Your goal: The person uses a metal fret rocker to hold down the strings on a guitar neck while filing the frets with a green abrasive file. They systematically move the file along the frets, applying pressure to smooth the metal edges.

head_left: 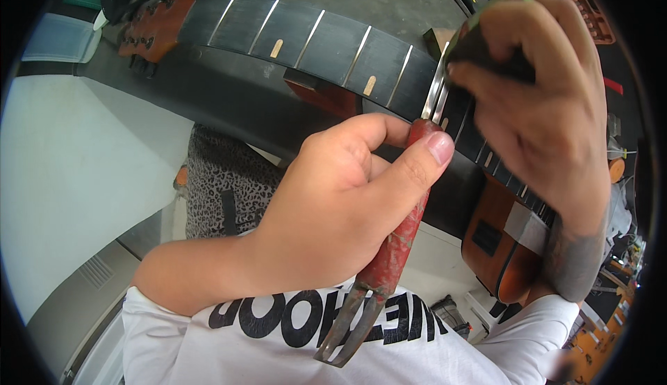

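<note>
My left hand is closed around a worn red-handled metal tool, thumb pressed near its upper end; the tool's two bare metal prongs hang down over my white shirt. My right hand grips a dark block with a green edge just above the tool. A thin shiny metal strip runs from the block down to the tool's red tip. Behind both hands lies a guitar's dark fretboard with silver frets. How the strip is held is hidden by my fingers.
The guitar's orange headstock is at upper left and its orange-brown body at lower right, on a dark bench. A leopard-pattern cloth lies below the neck. A pale floor spreads left; tool trays sit at upper right.
</note>
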A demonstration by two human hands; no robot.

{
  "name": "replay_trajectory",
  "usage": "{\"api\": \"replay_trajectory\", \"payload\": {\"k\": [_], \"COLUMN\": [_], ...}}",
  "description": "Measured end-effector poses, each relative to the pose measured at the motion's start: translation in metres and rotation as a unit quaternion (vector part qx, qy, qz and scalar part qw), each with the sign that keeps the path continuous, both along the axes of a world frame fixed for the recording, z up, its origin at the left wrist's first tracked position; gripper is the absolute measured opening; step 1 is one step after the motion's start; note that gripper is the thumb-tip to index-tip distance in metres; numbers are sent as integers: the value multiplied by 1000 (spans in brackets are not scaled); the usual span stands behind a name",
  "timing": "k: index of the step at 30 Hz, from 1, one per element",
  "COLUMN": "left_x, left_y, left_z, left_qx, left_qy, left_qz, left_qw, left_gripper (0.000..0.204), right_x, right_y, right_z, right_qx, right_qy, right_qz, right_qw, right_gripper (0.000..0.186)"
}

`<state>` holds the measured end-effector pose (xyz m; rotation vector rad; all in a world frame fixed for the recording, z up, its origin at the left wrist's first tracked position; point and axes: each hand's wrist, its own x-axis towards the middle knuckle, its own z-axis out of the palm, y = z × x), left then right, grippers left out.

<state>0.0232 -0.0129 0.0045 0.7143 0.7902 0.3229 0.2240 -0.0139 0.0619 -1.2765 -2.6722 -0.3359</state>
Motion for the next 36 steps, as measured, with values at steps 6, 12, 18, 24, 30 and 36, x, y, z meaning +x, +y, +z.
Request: {"api": "replay_trajectory", "payload": {"k": [6,12,18,24,30,36], "left_x": [1,2,2,3,4,2], "left_y": [-1,-1,-1,-1,0,-1], "left_z": [1,8,9,11,10,10], "left_qx": [4,15,28,19,27,30], "left_qy": [6,27,34,37,26,25], "left_qz": [-4,-5,-10,-4,-17,-20], "left_qw": [1000,1000,999,999,999,999], "left_gripper": [34,38,40,39,40,41], "right_x": [0,4,4,3,6,4], "right_y": [-3,-1,-5,-6,-7,-7], "right_z": [1,1,-1,1,5,6], "right_qx": [-9,11,7,12,12,16], "right_qy": [3,2,6,11,10,12], "right_qz": [-3,10,13,13,-1,3], "right_qw": [1000,1000,1000,1000,1000,1000], "right_gripper": [31,31,31,31,31,31]}}
